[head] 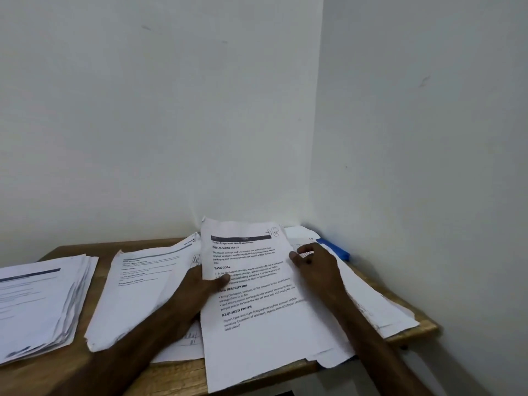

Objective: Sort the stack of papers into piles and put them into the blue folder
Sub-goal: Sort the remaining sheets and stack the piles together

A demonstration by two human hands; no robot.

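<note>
Your wooden bench (177,378) stands in a corner between two bare white walls (171,110). Papers cover most of it. A thick pile (37,304) lies at far left, cut off by the frame edge. A second pile (137,292) lies just beside it, and a third pile (371,304) runs along the right edge. The print on the two left piles is too blurred to read. The blue folder (335,249) lies in the far corner against the wall, mostly hidden under the third pile, with only a strip showing.

Your left hand (200,287) grips the left edge of a printed sheet (263,324), thumb on top and fingers beneath. Your right hand (314,261) rests at the sheet's right edge with its fingers bent, and whether it pinches the sheet cannot be told. The folder is just beyond your right hand.
</note>
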